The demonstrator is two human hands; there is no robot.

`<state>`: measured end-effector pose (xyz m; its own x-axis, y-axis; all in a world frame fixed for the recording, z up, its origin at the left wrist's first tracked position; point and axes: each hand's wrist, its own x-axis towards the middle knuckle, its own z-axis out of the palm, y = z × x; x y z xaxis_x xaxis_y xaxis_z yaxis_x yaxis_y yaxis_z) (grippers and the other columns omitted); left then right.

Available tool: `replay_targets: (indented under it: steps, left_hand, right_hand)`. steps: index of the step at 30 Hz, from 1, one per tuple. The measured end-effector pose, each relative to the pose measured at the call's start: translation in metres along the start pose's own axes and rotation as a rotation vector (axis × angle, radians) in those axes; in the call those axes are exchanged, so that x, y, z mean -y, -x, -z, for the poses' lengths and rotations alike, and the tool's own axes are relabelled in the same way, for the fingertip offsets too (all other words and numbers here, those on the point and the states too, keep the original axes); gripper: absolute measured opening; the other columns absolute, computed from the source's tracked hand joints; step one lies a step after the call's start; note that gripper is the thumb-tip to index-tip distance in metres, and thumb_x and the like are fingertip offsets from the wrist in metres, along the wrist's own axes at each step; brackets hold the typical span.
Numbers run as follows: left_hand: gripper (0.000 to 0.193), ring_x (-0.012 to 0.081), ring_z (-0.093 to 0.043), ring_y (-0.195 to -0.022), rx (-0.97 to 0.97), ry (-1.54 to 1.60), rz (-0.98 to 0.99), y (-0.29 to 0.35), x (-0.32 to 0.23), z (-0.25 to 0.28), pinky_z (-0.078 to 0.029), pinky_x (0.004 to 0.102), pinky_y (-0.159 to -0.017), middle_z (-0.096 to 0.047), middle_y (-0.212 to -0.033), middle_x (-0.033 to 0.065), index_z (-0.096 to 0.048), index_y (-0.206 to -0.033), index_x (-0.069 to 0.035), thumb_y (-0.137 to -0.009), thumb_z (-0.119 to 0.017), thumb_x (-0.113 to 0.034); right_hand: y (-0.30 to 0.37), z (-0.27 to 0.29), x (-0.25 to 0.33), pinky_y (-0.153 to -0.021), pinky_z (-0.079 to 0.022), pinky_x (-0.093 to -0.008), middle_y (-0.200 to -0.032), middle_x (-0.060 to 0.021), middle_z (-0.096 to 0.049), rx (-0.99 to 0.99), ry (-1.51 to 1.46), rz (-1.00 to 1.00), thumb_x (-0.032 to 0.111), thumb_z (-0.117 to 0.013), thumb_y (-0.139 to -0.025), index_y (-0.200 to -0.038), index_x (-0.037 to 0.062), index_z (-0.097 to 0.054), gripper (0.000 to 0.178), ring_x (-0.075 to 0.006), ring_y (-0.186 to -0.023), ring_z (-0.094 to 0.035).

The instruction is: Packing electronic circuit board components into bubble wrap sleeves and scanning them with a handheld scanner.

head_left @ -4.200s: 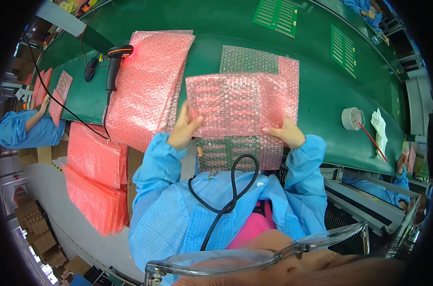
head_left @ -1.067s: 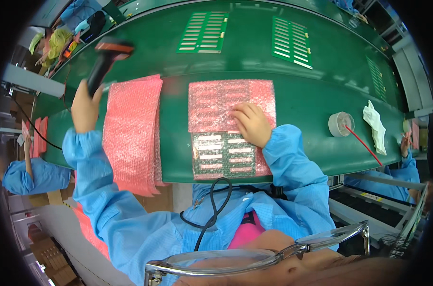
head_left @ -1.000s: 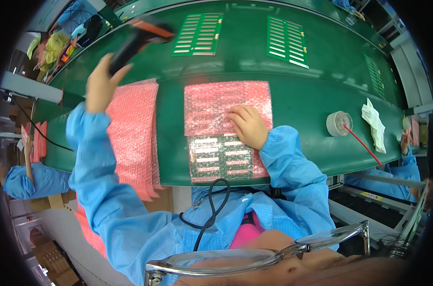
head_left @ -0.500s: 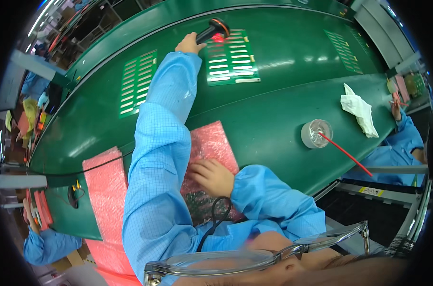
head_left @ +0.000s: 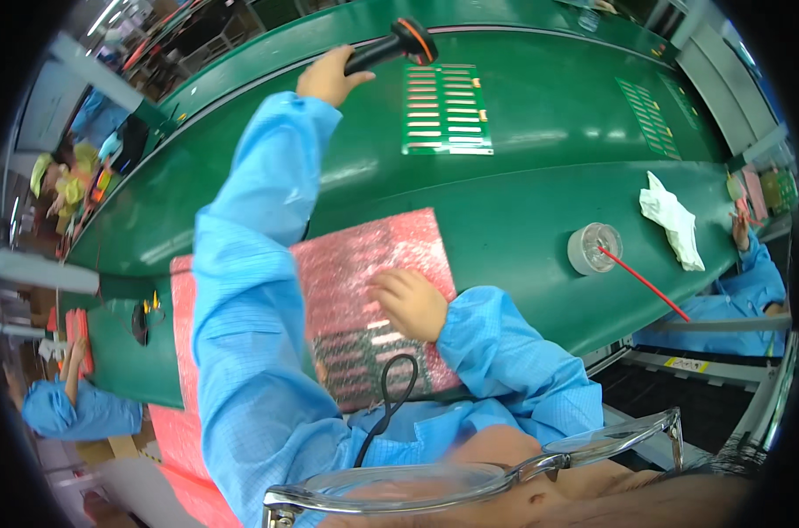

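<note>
My left hand (head_left: 329, 77) reaches far over the green surface, wrapped round the handle of a black handheld barcode scanner (head_left: 412, 40) with orange trim. Just below the scanner head lies a green circuit board panel (head_left: 448, 114) with rows of pale strips. My right hand (head_left: 408, 304) rests with fingers stretched flat on a pink bubble-wrap bag (head_left: 417, 242). Through the near part of that bag another board panel (head_left: 355, 356) shows. My left forearm covers part of the surface and the bag's left side.
A clear cup (head_left: 590, 249) with a red stick (head_left: 641, 282) stands at right, beside a white cloth (head_left: 672, 220). More panels (head_left: 650, 119) lie far right. Further pink bubble wrap (head_left: 186, 343) is at left. A black cable loop (head_left: 399, 387) hangs near me. Co-workers' sleeves (head_left: 83, 409) show at both sides.
The scanner has lifted away from the panel, and its red light spot is gone. My left arm has swung left; the left panel no longer shows. My right hand stays on the bag.
</note>
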<state>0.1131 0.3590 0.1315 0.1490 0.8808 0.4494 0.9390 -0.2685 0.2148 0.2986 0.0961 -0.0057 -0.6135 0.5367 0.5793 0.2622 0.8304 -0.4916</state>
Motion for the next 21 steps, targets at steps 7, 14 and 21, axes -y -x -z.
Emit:
replay_targets:
  steps: [7, 14, 21]
  left_hand:
    - [0.051, 0.0306, -0.058, -0.095, -0.115, -0.707, -0.043, 0.158, -0.006, 0.302, -0.046, 0.0368, -0.077, -0.059, -0.106, 0.0124, -0.051, -0.117, -0.009, -0.076, -0.064, -0.036]
    - [0.031, 0.0304, -0.059, -0.077, -0.141, -0.963, 0.365, 0.354, 0.094, 0.342, -0.046, 0.0407, -0.059, -0.056, -0.085, 0.0094, -0.048, -0.098, -0.010, -0.078, -0.061, -0.030]
    - [0.044, 0.0338, -0.059, -0.080, -0.169, -0.616, 0.860, 0.501, 0.252, 0.216, -0.047, 0.0432, -0.065, -0.058, -0.090, 0.0127, -0.049, -0.104, -0.010, -0.074, -0.066, -0.037]
  right_hand:
    - [-0.007, 0.024, 0.001, -0.076, -0.047, -0.0323, -0.091, -0.0152, -0.059, -0.088, -0.303, -0.255, -0.002, -0.055, -0.076, -0.100, 0.0034, -0.058, 0.025, -0.0282, -0.085, -0.058]
    - [-0.044, 0.100, -0.233, -0.083, -0.044, -0.0385, -0.103, -0.0207, -0.058, -0.220, 0.430, -0.767, 0.032, -0.060, -0.077, -0.105, -0.0007, -0.057, 0.043, -0.0318, -0.094, -0.056]
    - [-0.112, 0.055, -0.264, -0.089, -0.040, -0.0442, -0.121, -0.0201, -0.047, 0.203, 0.853, -1.275, 0.071, -0.056, -0.064, -0.117, 0.0031, -0.052, 0.086, -0.0346, -0.110, -0.047]
